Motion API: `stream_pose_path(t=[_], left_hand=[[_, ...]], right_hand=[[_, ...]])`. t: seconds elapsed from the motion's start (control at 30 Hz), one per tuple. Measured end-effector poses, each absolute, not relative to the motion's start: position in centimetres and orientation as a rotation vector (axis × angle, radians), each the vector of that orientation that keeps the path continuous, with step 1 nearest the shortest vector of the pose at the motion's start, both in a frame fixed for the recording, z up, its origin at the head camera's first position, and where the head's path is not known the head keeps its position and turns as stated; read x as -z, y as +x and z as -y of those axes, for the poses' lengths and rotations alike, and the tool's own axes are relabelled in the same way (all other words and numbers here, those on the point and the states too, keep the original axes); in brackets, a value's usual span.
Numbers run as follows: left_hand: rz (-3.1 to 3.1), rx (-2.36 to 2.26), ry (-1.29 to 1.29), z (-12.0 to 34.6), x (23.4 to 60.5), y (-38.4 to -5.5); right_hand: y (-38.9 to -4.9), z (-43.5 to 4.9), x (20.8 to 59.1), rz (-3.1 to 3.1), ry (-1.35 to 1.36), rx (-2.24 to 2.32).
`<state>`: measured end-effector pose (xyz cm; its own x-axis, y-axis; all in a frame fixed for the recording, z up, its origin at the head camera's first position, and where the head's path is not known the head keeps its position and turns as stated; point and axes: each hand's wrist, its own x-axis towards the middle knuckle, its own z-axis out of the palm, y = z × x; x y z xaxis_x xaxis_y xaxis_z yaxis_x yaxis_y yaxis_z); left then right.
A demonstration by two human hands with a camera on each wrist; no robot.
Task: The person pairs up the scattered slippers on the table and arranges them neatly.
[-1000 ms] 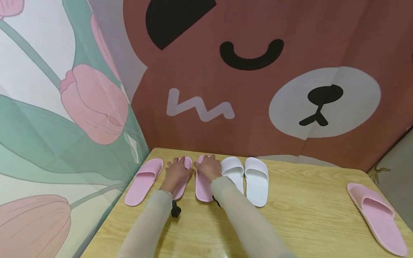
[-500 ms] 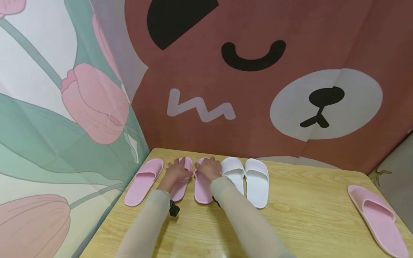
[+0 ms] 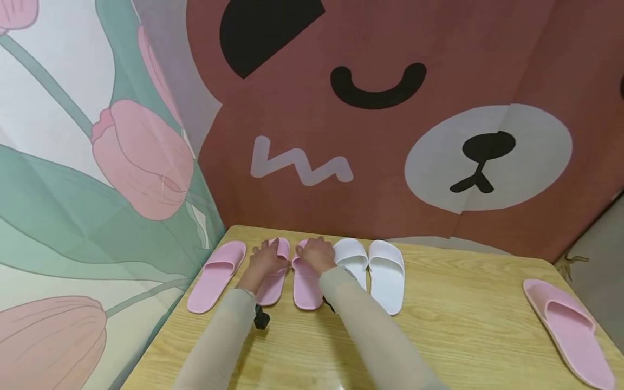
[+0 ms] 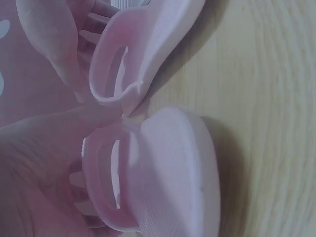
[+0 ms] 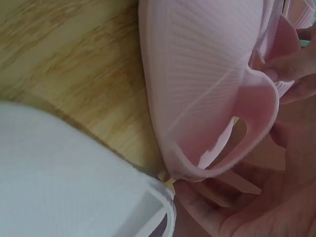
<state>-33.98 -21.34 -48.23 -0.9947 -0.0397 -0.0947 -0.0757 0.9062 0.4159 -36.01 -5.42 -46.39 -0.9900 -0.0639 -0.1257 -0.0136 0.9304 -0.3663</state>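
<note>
On the wood-grained bench [image 3: 468,314], each hand grips one pink slipper at its arched strap, thumb and curved fingers partly apart, set to either side: the left hand [image 3: 265,260] has the second slipper [image 3: 272,292], the right hand [image 3: 318,255] the third slipper [image 3: 307,292], whose insole is finely ribbed. The two lie near each other. An outer slipper [image 3: 212,287], pink, slants at left; the smooth-edged white pair [image 3: 388,284] sits just right. Another pink slipper [image 3: 570,330] angles near the bench's right edge. Behind hangs a creased bear cloth [image 3: 380,200].
</note>
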Motion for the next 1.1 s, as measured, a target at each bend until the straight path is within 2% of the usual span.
stream_pose_path(t=[0.6,1.1], left_hand=[[-3.102,-0.608,0.07,20.5,46.6,-33.2],[-3.187,-0.612,0.181,20.1,45.7,-31.1]], right_hand=[[-35.4,2.6,44.9,-3.029,-0.139,0.524],[-33.8,0.3,43.0,-3.051,-0.179,0.482]])
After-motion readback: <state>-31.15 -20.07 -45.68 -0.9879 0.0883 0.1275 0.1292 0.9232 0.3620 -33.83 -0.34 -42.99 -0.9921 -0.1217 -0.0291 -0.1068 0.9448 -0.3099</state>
